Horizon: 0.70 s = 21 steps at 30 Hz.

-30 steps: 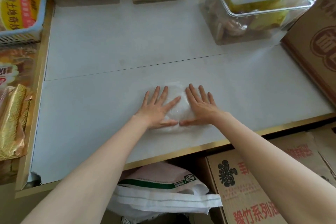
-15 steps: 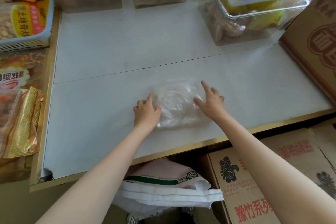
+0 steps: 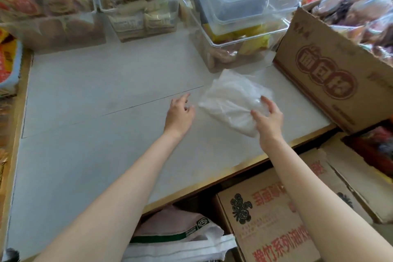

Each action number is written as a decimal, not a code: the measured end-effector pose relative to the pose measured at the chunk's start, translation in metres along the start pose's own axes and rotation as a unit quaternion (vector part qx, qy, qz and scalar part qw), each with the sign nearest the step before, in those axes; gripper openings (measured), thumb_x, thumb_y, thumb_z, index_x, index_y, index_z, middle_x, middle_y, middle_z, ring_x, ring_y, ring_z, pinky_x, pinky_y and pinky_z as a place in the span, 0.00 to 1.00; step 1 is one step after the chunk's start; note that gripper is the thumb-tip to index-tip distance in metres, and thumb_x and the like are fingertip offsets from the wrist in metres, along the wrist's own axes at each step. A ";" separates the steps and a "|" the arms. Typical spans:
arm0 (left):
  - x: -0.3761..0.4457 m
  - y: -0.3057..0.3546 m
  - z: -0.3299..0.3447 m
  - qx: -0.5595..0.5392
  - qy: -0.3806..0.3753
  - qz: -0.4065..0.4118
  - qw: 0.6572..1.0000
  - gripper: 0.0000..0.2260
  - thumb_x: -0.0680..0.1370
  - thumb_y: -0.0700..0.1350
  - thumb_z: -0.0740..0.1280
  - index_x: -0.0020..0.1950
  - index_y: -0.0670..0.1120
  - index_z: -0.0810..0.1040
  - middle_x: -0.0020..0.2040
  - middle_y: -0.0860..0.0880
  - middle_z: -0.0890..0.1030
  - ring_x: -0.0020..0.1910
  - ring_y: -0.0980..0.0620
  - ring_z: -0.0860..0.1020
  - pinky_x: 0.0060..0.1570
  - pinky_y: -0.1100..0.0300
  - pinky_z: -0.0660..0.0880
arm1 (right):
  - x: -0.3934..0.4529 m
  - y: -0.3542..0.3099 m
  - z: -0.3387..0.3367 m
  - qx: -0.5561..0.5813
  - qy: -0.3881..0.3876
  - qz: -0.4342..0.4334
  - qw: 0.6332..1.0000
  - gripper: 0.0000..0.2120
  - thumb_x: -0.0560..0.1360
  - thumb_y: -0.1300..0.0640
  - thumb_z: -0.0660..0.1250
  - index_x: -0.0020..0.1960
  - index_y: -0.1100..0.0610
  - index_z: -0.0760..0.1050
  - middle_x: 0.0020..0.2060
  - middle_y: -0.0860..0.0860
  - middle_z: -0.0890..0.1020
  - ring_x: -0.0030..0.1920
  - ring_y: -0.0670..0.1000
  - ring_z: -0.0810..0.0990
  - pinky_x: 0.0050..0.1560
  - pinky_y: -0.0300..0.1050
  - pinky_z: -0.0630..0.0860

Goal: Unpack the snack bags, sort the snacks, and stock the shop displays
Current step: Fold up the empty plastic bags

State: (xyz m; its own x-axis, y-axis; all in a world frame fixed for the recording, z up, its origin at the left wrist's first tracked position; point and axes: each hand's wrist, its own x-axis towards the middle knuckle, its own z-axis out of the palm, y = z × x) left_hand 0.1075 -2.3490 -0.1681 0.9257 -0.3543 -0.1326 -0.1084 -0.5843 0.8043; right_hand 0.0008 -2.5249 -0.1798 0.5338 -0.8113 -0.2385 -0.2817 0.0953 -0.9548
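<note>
Where both hands had pressed the bag (image 3: 231, 100) flat mid-desk, our right hand (image 3: 268, 120) now gripped its near corner beside the carton (image 3: 323, 74); our left hand (image 3: 179, 114) hung open, just clear. We judged it emptied, set aside. Bins (image 3: 238, 27) lined the white desk (image 3: 102, 95); boxes (image 3: 265, 219) stood below.

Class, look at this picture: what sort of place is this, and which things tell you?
Probably a small snack shop's counter: clear plastic bins filled with wrapped snacks, printed brown cardboard cartons, and a white countertop for sorting.
</note>
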 end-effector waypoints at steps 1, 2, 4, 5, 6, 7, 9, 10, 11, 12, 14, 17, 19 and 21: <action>0.003 0.008 0.014 0.042 -0.025 0.026 0.998 0.20 0.80 0.41 0.58 0.72 0.47 0.66 0.66 0.43 0.69 0.63 0.46 0.71 0.63 0.57 0.66 | 0.014 0.000 -0.014 -0.005 0.054 -0.008 0.998 0.22 0.76 0.65 0.64 0.68 0.51 0.69 0.61 0.46 0.71 0.56 0.52 0.76 0.55 0.45 0.75; 0.004 0.014 0.030 0.086 -0.053 0.055 0.993 0.21 0.80 0.42 0.58 0.73 0.47 0.64 0.69 0.44 0.67 0.67 0.46 0.67 0.65 0.56 0.64 | 0.029 0.003 -0.027 -0.019 0.095 -0.005 0.995 0.23 0.77 0.64 0.63 0.70 0.51 0.67 0.62 0.46 0.71 0.57 0.51 0.76 0.57 0.43 0.73; 0.007 0.025 0.060 0.157 -0.100 0.102 0.977 0.22 0.81 0.44 0.56 0.75 0.49 0.60 0.73 0.46 0.63 0.71 0.47 0.62 0.67 0.55 0.60 | 0.058 0.007 -0.051 -0.081 0.115 0.019 0.990 0.25 0.77 0.64 0.63 0.71 0.52 0.64 0.66 0.50 0.69 0.62 0.53 0.73 0.60 0.41 0.69; 0.009 0.029 0.074 0.184 -0.119 0.118 0.968 0.22 0.81 0.45 0.56 0.76 0.50 0.58 0.75 0.47 0.60 0.72 0.48 0.60 0.68 0.54 0.59 | 0.071 0.011 -0.062 -0.118 0.099 0.034 0.987 0.27 0.76 0.64 0.64 0.72 0.52 0.62 0.68 0.52 0.67 0.65 0.55 0.71 0.63 0.44 0.69; 0.011 0.034 0.088 0.208 -0.138 0.134 0.959 0.23 0.82 0.46 0.55 0.76 0.51 0.56 0.76 0.48 0.57 0.74 0.48 0.58 0.69 0.54 0.58 | 0.082 0.014 -0.073 -0.158 0.076 0.051 0.983 0.30 0.75 0.64 0.65 0.74 0.52 0.60 0.70 0.55 0.64 0.67 0.57 0.68 0.65 0.48 0.69; 0.014 0.038 0.100 0.237 -0.160 0.150 0.947 0.23 0.82 0.46 0.54 0.77 0.51 0.54 0.77 0.49 0.54 0.75 0.49 0.55 0.70 0.53 0.55 | 0.087 0.014 -0.083 -0.208 0.066 0.061 0.974 0.31 0.75 0.63 0.66 0.74 0.52 0.58 0.71 0.57 0.62 0.68 0.60 0.66 0.65 0.52 0.69; 0.019 0.047 0.124 0.307 -0.199 0.189 0.911 0.23 0.83 0.48 0.52 0.77 0.52 0.50 0.78 0.49 0.47 0.77 0.49 0.47 0.72 0.53 0.49 | 0.092 0.011 -0.099 -0.344 0.093 -0.010 0.934 0.30 0.76 0.60 0.66 0.74 0.52 0.58 0.74 0.59 0.54 0.70 0.63 0.60 0.67 0.55 0.64; 0.022 0.051 0.134 0.338 -0.212 0.210 0.892 0.23 0.83 0.48 0.51 0.77 0.52 0.49 0.78 0.49 0.45 0.77 0.49 0.44 0.72 0.52 0.47 | 0.094 0.011 -0.104 -0.424 0.087 -0.091 0.897 0.30 0.76 0.57 0.66 0.74 0.52 0.58 0.75 0.60 0.52 0.72 0.63 0.56 0.69 0.56 0.60; 0.026 0.056 0.144 0.360 -0.222 0.225 0.878 0.23 0.83 0.49 0.51 0.77 0.53 0.48 0.78 0.49 0.42 0.77 0.49 0.42 0.73 0.51 0.45 | 0.098 0.012 -0.106 -0.496 0.049 -0.162 0.852 0.31 0.76 0.54 0.66 0.75 0.53 0.57 0.75 0.60 0.50 0.74 0.62 0.51 0.71 0.57 0.56; 0.029 0.060 0.154 0.372 -0.233 0.233 0.868 0.24 0.83 0.49 0.51 0.77 0.53 0.47 0.78 0.49 0.41 0.76 0.49 0.41 0.73 0.50 0.43 | 0.105 0.015 -0.107 -0.542 -0.005 -0.187 0.819 0.34 0.76 0.50 0.66 0.76 0.53 0.54 0.76 0.59 0.48 0.75 0.60 0.47 0.73 0.57 0.51; 0.036 0.067 0.172 0.385 -0.254 0.239 0.855 0.24 0.83 0.50 0.50 0.77 0.54 0.45 0.78 0.49 0.39 0.76 0.49 0.40 0.73 0.49 0.41 | 0.118 0.027 -0.107 -0.566 -0.088 -0.114 0.812 0.45 0.73 0.42 0.67 0.77 0.53 0.43 0.76 0.58 0.42 0.76 0.59 0.40 0.74 0.55 0.43; 0.046 0.071 0.192 0.417 -0.274 0.236 0.834 0.24 0.83 0.52 0.49 0.77 0.54 0.43 0.77 0.47 0.38 0.76 0.49 0.40 0.73 0.48 0.40 | 0.134 0.047 -0.106 -0.557 -0.144 -0.011 0.818 0.54 0.69 0.37 0.69 0.76 0.54 0.34 0.76 0.59 0.38 0.76 0.60 0.38 0.74 0.55 0.40; 0.054 0.067 0.197 0.444 -0.283 0.221 0.821 0.24 0.83 0.53 0.48 0.77 0.55 0.43 0.77 0.45 0.38 0.76 0.49 0.39 0.73 0.47 0.39 | 0.138 0.055 -0.101 -0.573 -0.162 0.002 0.804 0.56 0.68 0.34 0.67 0.76 0.54 0.32 0.75 0.60 0.37 0.75 0.62 0.38 0.74 0.56 0.39; 0.063 0.063 0.197 0.463 -0.275 0.207 0.817 0.24 0.83 0.54 0.47 0.77 0.56 0.43 0.77 0.44 0.39 0.76 0.48 0.38 0.72 0.46 0.38 | 0.144 0.055 -0.092 -0.582 -0.166 0.003 0.796 0.56 0.68 0.32 0.65 0.75 0.55 0.31 0.75 0.60 0.36 0.75 0.62 0.37 0.73 0.57 0.37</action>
State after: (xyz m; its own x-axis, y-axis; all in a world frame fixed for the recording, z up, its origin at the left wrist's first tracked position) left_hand 0.0871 -2.5519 -0.2405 0.4647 -0.7874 -0.4049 -0.8344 -0.5425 0.0975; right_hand -0.0116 -2.6899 -0.2507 0.6565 -0.5971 -0.4610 -0.7299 -0.6570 -0.1887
